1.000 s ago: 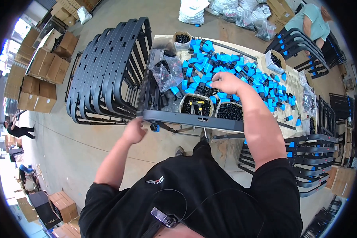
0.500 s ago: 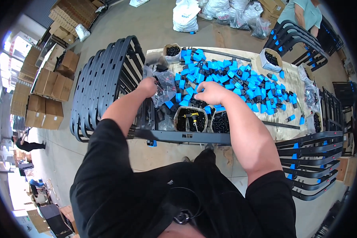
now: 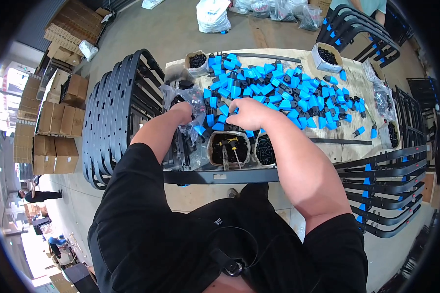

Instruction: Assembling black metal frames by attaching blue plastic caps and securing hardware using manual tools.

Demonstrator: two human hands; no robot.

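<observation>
My left hand (image 3: 183, 112) reaches into a clear plastic bag (image 3: 196, 103) with dark parts about it, at the left side of the table. Its fingertips are hidden there. My right hand (image 3: 249, 114) hovers at the near edge of a heap of black parts with blue covers (image 3: 278, 88). Its thumb and forefinger stand apart, with nothing visible held between them; the other fingers are curled out of sight. Just below it sits an open container of small black pieces (image 3: 214, 151), with a yellow-and-black tool (image 3: 228, 142) lying on top.
A long black rail (image 3: 220, 177) runs along the table's near edge. Curved black frames stand at the left (image 3: 113, 107) and lower right (image 3: 391, 193). Another container of black pieces (image 3: 265, 150) sits beside my right forearm. A box (image 3: 326, 57) stands at the far right, near a co-worker.
My view has shifted, so the table sits slightly further left. My left hand is deeper at the plastic bag. My right hand stays by the heap, its thumb and forefinger still apart.
</observation>
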